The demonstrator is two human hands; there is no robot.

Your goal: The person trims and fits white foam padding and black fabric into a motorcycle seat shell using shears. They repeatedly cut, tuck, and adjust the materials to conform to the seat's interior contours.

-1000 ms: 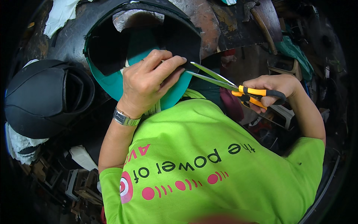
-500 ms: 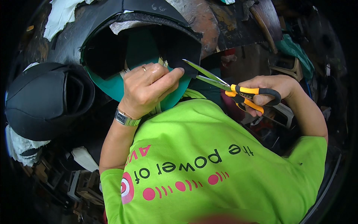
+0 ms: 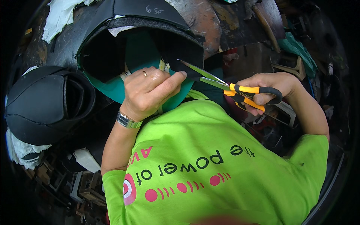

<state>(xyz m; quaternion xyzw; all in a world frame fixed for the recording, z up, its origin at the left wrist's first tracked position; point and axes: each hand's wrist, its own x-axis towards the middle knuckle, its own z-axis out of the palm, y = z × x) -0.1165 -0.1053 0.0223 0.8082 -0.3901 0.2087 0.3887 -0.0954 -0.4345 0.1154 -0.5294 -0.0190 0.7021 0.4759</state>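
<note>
My left hand [image 3: 152,90], fingers curled, grips the near edge of a hollow black padded piece [image 3: 150,12] with a teal-green underside [image 3: 142,52]. Pale strips [image 3: 164,66] show inside the piece, just beyond my knuckles. My right hand [image 3: 268,88] holds yellow-and-black-handled scissors [image 3: 210,77], its fingers in the loops. The blades are spread apart and point left towards the black piece, beside my left thumb. Whether the blades touch any material I cannot tell. My left fingertips are hidden behind the hand.
A second black padded shape [image 3: 37,103] with a seam sits at the left. White cloth [image 3: 60,18] lies at the far left of the dark worktop [image 3: 232,22]. A wooden-handled tool [image 3: 267,28] rests at the far right, near a green plastic sheet [image 3: 298,52] and a stool [image 3: 290,65].
The scissors have shifted slightly left, their blades spread a little wider. The black piece has tilted a little, showing more of its top. My left hand keeps its grip, almost unmoved.
</note>
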